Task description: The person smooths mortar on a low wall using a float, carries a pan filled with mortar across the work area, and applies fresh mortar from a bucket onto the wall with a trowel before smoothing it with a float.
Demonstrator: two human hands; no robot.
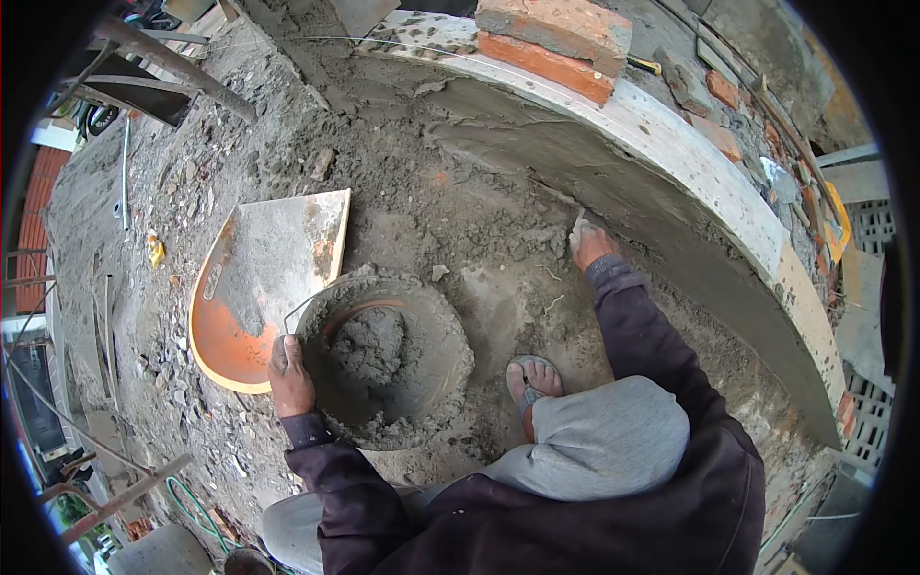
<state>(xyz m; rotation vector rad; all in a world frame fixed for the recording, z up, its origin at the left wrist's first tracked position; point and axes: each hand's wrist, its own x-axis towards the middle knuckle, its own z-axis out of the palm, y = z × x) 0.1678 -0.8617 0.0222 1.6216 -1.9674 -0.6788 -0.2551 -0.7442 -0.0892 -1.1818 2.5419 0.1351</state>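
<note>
The left hand [289,377] rests on the near-left rim of a round mortar bucket [436,369], its fingers curled down over the edge and gripping it; grey wet mortar [369,347] lies heaped inside, just beyond the fingertips. Past the knuckles an orange scoop pan [225,340] lies flat on the gritty ground, touching the bucket. The right hand [588,241] is stretched well away to the foot of a curved plastered wall [671,220], fingers closed around a small pale tool whose kind cannot be told, its tip against the wet render. A sandalled foot [533,379] sits between bucket and wall, and red bricks [556,43] top the wall beyond.
</note>
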